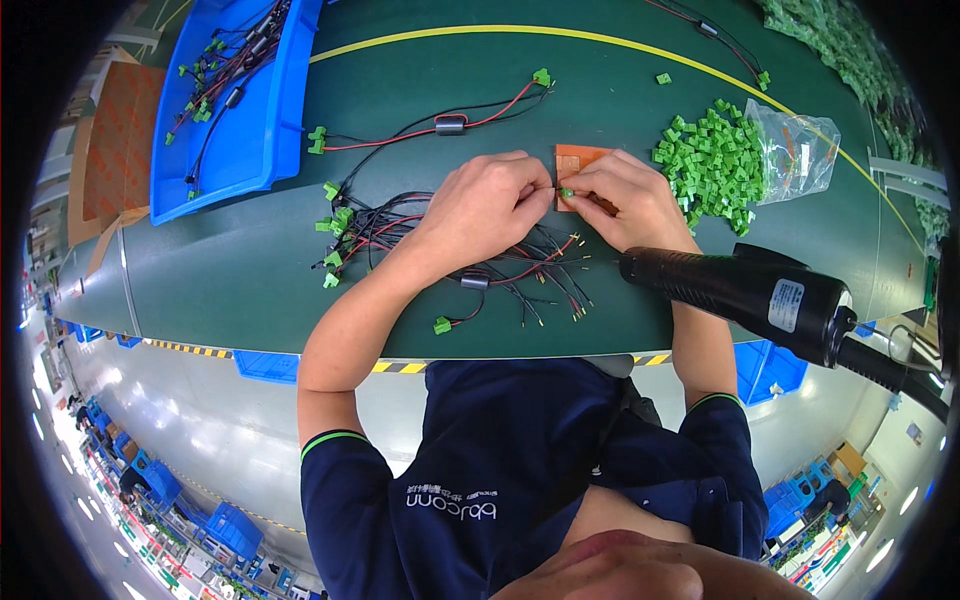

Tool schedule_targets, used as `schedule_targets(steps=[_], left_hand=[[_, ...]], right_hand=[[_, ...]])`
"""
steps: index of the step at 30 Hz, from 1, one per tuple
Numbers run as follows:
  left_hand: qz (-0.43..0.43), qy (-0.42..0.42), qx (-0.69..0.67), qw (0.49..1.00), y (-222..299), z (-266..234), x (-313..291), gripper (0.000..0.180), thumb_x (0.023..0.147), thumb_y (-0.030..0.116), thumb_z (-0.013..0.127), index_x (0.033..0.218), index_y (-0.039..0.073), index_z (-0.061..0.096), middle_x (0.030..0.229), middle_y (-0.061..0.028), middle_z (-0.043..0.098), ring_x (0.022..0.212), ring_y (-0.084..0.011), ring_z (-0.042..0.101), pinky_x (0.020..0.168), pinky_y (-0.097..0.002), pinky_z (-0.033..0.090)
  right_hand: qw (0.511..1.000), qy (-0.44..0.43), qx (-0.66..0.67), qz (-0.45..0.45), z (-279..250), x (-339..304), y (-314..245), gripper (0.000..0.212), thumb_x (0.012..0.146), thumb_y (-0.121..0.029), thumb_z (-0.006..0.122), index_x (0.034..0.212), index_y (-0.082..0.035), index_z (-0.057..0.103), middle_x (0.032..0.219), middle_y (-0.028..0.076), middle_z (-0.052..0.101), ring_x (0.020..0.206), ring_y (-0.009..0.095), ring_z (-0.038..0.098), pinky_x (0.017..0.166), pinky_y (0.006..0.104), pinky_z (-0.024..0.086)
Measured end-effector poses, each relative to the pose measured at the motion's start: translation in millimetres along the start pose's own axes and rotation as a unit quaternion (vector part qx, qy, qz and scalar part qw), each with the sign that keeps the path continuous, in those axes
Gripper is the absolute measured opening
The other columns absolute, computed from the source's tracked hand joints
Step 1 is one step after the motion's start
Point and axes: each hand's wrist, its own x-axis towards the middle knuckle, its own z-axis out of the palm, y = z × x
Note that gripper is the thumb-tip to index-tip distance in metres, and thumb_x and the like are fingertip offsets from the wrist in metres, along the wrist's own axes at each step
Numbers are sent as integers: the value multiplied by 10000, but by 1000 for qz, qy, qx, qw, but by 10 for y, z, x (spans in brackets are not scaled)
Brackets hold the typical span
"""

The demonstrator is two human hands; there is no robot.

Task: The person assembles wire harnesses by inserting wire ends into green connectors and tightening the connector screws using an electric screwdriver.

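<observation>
My left hand [492,200] is closed in a pinch on a thin dark wire near the middle of the bench. Facing it, my right hand [628,198] grips a small green terminal connector [567,193] between thumb and finger. The wire's end meets the connector; whether it sits inside is too small to tell. Just behind the fingertips lies an orange block [592,154]. Under and beside my left forearm spreads a bundle of black and red wires [385,222], with green connectors at its left and bare-looking ends at its right. A pile of green connectors [708,165] lies beyond my right hand.
A black electric screwdriver [745,292] with a cord crosses above my right forearm. One cable with a dark cylinder [450,125] lies farther back. A blue bin [225,185] of cables stands at the left, a clear plastic bag [803,150] at the right, beside the pile.
</observation>
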Motion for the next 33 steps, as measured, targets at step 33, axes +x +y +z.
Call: schedule_targets(steps=[33], left_hand=[[3,16,75,997,-44,74,-4,125,925,167,666,908,55,721,855,-95,684,753,-366,667,649,-485,500]], right_hand=[[824,245,504,-83,-151,364,-534,241,1028,-55,574,1200,-109,415,663,56,477,494,127,408,482,326,400]])
